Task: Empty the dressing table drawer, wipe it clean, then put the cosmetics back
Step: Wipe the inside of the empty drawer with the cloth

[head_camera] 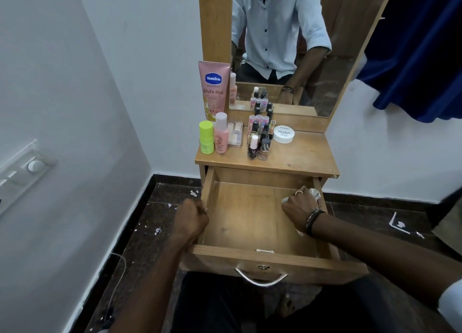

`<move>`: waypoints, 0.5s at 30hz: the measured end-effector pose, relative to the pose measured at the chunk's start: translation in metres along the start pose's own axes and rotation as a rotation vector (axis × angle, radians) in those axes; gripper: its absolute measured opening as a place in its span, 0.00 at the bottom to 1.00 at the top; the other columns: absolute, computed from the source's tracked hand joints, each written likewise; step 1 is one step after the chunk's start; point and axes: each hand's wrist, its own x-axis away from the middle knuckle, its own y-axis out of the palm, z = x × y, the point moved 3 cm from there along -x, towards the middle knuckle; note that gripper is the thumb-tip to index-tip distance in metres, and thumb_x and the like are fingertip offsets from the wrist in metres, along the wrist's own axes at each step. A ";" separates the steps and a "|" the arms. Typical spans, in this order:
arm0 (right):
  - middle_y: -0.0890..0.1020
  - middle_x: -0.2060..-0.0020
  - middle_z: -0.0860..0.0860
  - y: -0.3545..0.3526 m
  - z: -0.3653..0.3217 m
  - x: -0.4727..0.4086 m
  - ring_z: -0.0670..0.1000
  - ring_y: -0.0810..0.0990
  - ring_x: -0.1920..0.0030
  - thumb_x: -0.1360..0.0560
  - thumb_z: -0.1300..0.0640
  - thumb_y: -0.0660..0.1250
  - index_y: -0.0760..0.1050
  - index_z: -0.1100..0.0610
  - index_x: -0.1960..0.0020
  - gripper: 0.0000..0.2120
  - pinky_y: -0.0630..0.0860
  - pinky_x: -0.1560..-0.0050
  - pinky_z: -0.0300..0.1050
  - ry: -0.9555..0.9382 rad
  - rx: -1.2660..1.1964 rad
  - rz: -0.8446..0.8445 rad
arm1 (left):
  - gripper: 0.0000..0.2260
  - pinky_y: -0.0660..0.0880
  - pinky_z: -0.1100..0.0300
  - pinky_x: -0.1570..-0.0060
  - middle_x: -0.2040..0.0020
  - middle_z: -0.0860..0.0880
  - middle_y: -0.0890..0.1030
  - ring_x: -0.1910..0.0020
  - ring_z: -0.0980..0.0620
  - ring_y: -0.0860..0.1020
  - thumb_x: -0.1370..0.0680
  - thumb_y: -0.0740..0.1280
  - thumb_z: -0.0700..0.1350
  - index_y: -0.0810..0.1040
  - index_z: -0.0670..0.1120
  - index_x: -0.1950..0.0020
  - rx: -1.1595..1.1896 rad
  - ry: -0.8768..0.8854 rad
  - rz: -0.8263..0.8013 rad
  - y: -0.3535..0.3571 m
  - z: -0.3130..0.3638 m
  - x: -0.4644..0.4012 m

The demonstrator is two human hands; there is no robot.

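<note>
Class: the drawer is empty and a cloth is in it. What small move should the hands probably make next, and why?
Probably sweep the right hand with its cloth leftward across the drawer floor: the cloth sits at the right wall, faint marks remain near the front left, and the left hand steadies the left wall.

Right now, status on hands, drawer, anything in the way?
Left hand grips drawer's left wall. Right hand holds cloth inside drawer, far-right corner. Drawer pulled open, emptied. Cosmetics on tabletop; nothing in the way.

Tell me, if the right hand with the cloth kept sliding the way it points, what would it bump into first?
Probably the drawer's right wall, or the back corner; the right hand grips the cloth almost against it.
</note>
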 end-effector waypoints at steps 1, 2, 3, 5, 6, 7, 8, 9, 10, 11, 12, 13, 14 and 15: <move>0.81 0.46 0.56 -0.002 -0.001 0.005 0.57 0.78 0.44 0.22 0.59 0.63 0.75 0.58 0.43 0.09 0.69 0.39 0.55 -0.028 -0.010 -0.028 | 0.11 0.76 0.57 0.63 0.66 0.42 0.81 0.65 0.48 0.80 0.23 0.65 0.34 0.78 0.41 0.65 0.004 -0.001 0.001 0.000 0.000 0.000; 0.81 0.46 0.55 -0.004 -0.002 0.010 0.57 0.78 0.44 0.22 0.59 0.63 0.76 0.58 0.43 0.09 0.69 0.39 0.56 -0.052 -0.029 -0.064 | 0.12 0.75 0.58 0.64 0.67 0.44 0.80 0.66 0.49 0.79 0.22 0.65 0.34 0.77 0.42 0.66 0.008 0.000 -0.002 0.000 -0.001 0.000; 0.80 0.46 0.55 -0.005 -0.004 0.013 0.57 0.78 0.44 0.22 0.58 0.64 0.76 0.58 0.42 0.10 0.70 0.40 0.55 -0.081 -0.051 -0.108 | 0.13 0.73 0.60 0.66 0.68 0.46 0.79 0.68 0.51 0.77 0.22 0.65 0.35 0.77 0.43 0.66 0.012 -0.001 -0.005 0.001 -0.001 0.000; 0.80 0.46 0.56 -0.008 -0.011 0.020 0.57 0.79 0.45 0.23 0.58 0.65 0.76 0.58 0.42 0.11 0.74 0.43 0.53 -0.141 -0.078 -0.180 | 0.12 0.72 0.61 0.66 0.69 0.46 0.78 0.68 0.51 0.77 0.22 0.66 0.36 0.77 0.41 0.66 0.021 -0.005 -0.003 0.002 -0.001 0.001; 0.80 0.46 0.55 -0.009 -0.014 0.023 0.57 0.79 0.46 0.24 0.58 0.66 0.76 0.58 0.42 0.12 0.76 0.45 0.54 -0.156 -0.085 -0.202 | 0.12 0.73 0.59 0.65 0.68 0.45 0.79 0.68 0.50 0.77 0.22 0.66 0.36 0.78 0.40 0.66 0.023 -0.007 0.004 0.001 -0.001 0.001; 0.81 0.46 0.55 -0.009 -0.016 0.024 0.56 0.80 0.46 0.24 0.58 0.66 0.77 0.58 0.42 0.12 0.77 0.46 0.53 -0.157 -0.093 -0.216 | 0.12 0.75 0.58 0.63 0.68 0.44 0.79 0.67 0.49 0.78 0.22 0.66 0.37 0.78 0.39 0.65 0.025 -0.008 0.011 0.001 -0.001 0.000; 0.81 0.46 0.55 -0.009 -0.017 0.025 0.56 0.80 0.46 0.24 0.57 0.65 0.77 0.58 0.41 0.12 0.77 0.47 0.52 -0.145 -0.102 -0.217 | 0.11 0.76 0.57 0.62 0.67 0.43 0.80 0.67 0.48 0.79 0.22 0.66 0.37 0.79 0.38 0.65 0.025 -0.013 0.014 0.001 -0.001 0.000; 0.81 0.45 0.55 -0.011 -0.017 0.024 0.56 0.80 0.45 0.23 0.57 0.65 0.77 0.58 0.41 0.12 0.77 0.48 0.51 -0.118 -0.111 -0.208 | 0.11 0.76 0.57 0.62 0.67 0.43 0.80 0.66 0.47 0.79 0.22 0.66 0.37 0.79 0.38 0.65 0.022 -0.016 0.017 0.001 -0.001 0.001; 0.80 0.44 0.55 -0.011 -0.017 0.021 0.56 0.80 0.44 0.23 0.58 0.64 0.77 0.58 0.41 0.12 0.76 0.49 0.50 -0.083 -0.118 -0.197 | 0.11 0.77 0.56 0.61 0.66 0.43 0.81 0.66 0.47 0.79 0.22 0.66 0.36 0.78 0.38 0.65 0.019 -0.016 0.016 0.001 0.000 0.001; 0.80 0.43 0.55 -0.011 -0.017 0.017 0.57 0.79 0.43 0.22 0.58 0.63 0.77 0.58 0.40 0.12 0.75 0.50 0.49 -0.044 -0.123 -0.181 | 0.11 0.78 0.56 0.61 0.66 0.42 0.81 0.65 0.47 0.80 0.22 0.66 0.36 0.78 0.38 0.64 0.013 -0.015 0.013 0.002 0.000 0.001; 0.80 0.43 0.56 -0.011 -0.017 0.011 0.56 0.79 0.43 0.22 0.58 0.63 0.77 0.58 0.40 0.12 0.75 0.50 0.49 -0.005 -0.130 -0.152 | 0.10 0.78 0.55 0.61 0.65 0.43 0.81 0.65 0.47 0.80 0.22 0.66 0.35 0.78 0.38 0.64 0.006 -0.014 0.012 0.001 0.001 0.001; 0.80 0.44 0.56 -0.010 -0.015 0.004 0.56 0.79 0.44 0.23 0.60 0.62 0.77 0.58 0.40 0.12 0.76 0.50 0.49 0.044 -0.143 -0.118 | 0.11 0.78 0.56 0.62 0.66 0.43 0.80 0.66 0.48 0.79 0.22 0.66 0.35 0.78 0.39 0.65 -0.002 -0.014 0.010 0.001 0.001 0.001; 0.80 0.46 0.56 -0.011 -0.010 -0.002 0.56 0.80 0.46 0.23 0.61 0.62 0.76 0.58 0.40 0.12 0.76 0.51 0.47 0.106 -0.168 -0.076 | 0.12 0.77 0.57 0.63 0.68 0.44 0.79 0.67 0.48 0.78 0.23 0.65 0.34 0.76 0.40 0.67 -0.009 -0.011 0.009 0.001 0.002 0.002; 0.81 0.47 0.56 -0.011 -0.003 -0.008 0.56 0.80 0.47 0.23 0.64 0.62 0.76 0.58 0.40 0.13 0.75 0.54 0.47 0.168 -0.210 -0.025 | 0.14 0.75 0.58 0.64 0.69 0.46 0.77 0.68 0.49 0.77 0.23 0.65 0.33 0.75 0.42 0.68 -0.017 -0.007 0.010 0.000 0.003 0.002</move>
